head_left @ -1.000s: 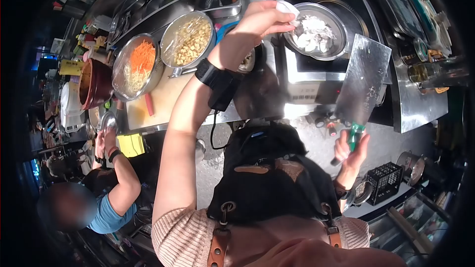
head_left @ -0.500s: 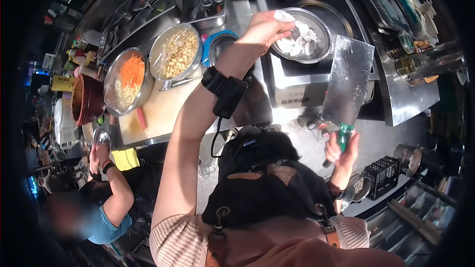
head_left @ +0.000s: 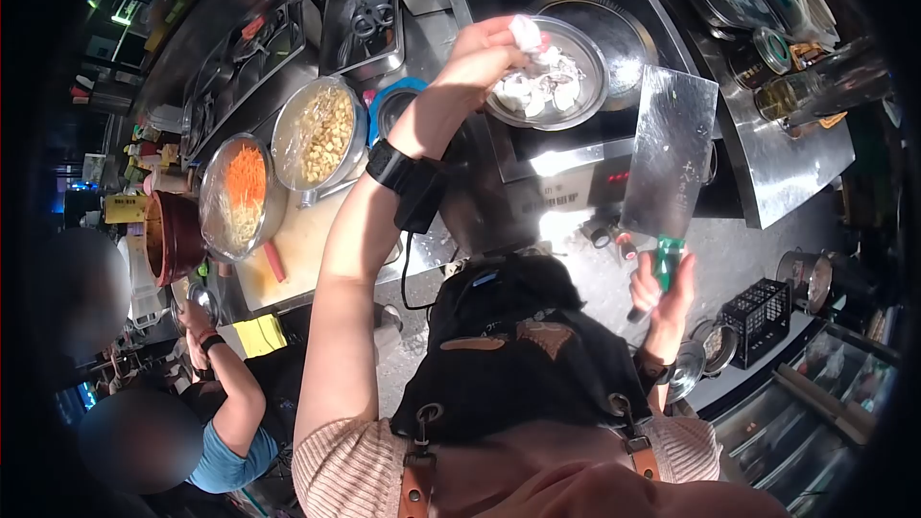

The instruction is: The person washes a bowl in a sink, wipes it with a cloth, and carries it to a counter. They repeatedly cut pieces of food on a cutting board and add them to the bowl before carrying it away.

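My left hand [head_left: 482, 56] is closed in a pinch at the left rim of a round metal bowl [head_left: 592, 62]. It grips a soft white piece of food [head_left: 525, 34], of a kind I cannot make out. More white pieces with dark bits [head_left: 549, 89] lie inside the bowl. My right hand [head_left: 675, 295] is wrapped around the green handle of a cleaver [head_left: 672, 153]. The broad blade points away from me, just right of the bowl and partly over the front of the hob.
The bowl stands on a black hob [head_left: 645, 19]. Left of it are a film-covered bowl of pale cubes [head_left: 328, 134], a bowl of shredded carrot [head_left: 247, 177], a cutting board [head_left: 317, 235] and a red-handled tool [head_left: 275, 262]. Another person's arm [head_left: 235, 388] is at lower left.
The view has shifted, so the hob and bowl appear farther left. My left hand stays at the bowl with the white piece turned more upright. The cleaver is held much as before.
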`<control>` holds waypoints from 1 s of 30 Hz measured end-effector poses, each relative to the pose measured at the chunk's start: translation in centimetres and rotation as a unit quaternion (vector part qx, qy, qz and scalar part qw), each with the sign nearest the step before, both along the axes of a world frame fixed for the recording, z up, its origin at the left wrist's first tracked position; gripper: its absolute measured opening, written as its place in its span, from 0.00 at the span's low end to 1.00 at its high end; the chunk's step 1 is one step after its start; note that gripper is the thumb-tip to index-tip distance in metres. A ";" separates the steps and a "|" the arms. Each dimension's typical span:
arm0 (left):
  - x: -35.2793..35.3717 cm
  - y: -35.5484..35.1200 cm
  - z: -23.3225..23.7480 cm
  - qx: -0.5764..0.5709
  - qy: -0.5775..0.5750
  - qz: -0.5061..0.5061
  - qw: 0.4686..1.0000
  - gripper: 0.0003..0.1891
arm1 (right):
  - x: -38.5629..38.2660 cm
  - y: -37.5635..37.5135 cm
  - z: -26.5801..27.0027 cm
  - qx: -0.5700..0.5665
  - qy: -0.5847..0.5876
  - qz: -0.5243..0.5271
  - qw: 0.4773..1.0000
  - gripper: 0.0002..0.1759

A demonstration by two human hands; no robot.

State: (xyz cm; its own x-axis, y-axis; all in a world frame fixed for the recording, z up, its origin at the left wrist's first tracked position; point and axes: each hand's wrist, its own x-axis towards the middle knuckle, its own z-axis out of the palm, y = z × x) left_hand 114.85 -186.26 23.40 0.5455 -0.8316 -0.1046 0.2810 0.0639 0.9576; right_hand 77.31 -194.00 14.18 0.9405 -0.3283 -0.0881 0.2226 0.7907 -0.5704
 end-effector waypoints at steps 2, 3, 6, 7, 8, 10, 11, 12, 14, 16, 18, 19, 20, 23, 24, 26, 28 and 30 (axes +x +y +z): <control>0.1 -0.1 0.2 -0.006 0.018 -0.001 1.000 0.28 | 0.4 -0.2 0.4 -0.011 0.008 0.002 1.000 0.44; 0.1 -0.2 0.4 -0.002 0.030 0.007 1.000 0.28 | 0.6 -0.1 0.6 -0.014 0.009 0.005 1.000 0.45; -0.3 2.4 1.4 -0.046 0.019 0.013 0.999 0.28 | 1.5 0.6 2.0 -0.042 0.018 0.001 0.999 0.45; -0.8 4.3 1.7 -0.067 0.007 0.019 0.998 0.27 | 2.0 1.1 2.5 -0.052 0.024 0.004 0.998 0.45; -1.7 6.8 2.1 -0.057 -0.017 0.046 0.997 0.27 | 2.6 1.6 3.1 -0.059 0.027 0.003 0.998 0.46; -3.4 13.4 1.3 -0.007 -0.040 0.109 0.993 0.28 | 3.7 2.4 3.3 -0.069 0.009 0.033 0.997 0.45; -4.6 16.8 0.7 0.024 -0.043 0.148 0.988 0.28 | 4.4 2.9 3.5 -0.087 0.001 0.050 0.995 0.45; -5.5 20.4 -0.6 0.057 -0.032 0.176 0.982 0.28 | 5.1 3.5 3.3 -0.085 -0.004 0.077 0.993 0.43; -7.4 27.0 -3.7 0.127 -0.015 0.226 0.966 0.28 | 6.7 4.9 3.0 -0.087 -0.010 0.128 0.988 0.41; -8.4 31.9 -7.3 0.174 0.002 0.284 0.943 0.30 | 9.0 6.7 4.2 -0.097 -0.006 0.185 0.978 0.39; -8.8 35.7 -11.6 0.195 0.021 0.347 0.917 0.32 | 10.9 8.7 4.3 -0.121 0.001 0.238 0.964 0.37; -8.8 36.9 -13.6 0.187 -0.010 0.356 0.915 0.32 | 11.9 9.7 4.4 -0.143 0.003 0.269 0.952 0.37; -8.3 37.6 -15.2 0.178 -0.042 0.364 0.913 0.33 | 12.8 10.4 4.5 -0.169 0.027 0.296 0.940 0.35; -7.2 37.5 -16.3 0.236 -0.117 0.388 0.883 0.37 | 15.7 12.9 4.2 -0.228 0.045 0.357 0.905 0.29; -7.0 37.1 -15.6 0.268 -0.144 0.399 0.865 0.38 | 16.4 13.6 3.8 -0.251 0.074 0.375 0.889 0.24; -7.0 37.4 -15.6 0.287 -0.219 0.420 0.833 0.42 | 17.9 15.4 3.4 -0.346 0.153 0.409 0.831 0.25; -7.7 37.4 -13.7 0.352 -0.283 0.432 0.781 0.36 | 19.4 17.5 3.1 -0.483 0.195 0.428 0.739 0.26; -8.3 38.1 -13.1 0.397 -0.350 0.431 0.731 0.29 | 20.1 19.5 2.5 -0.587 0.174 0.420 0.670 0.27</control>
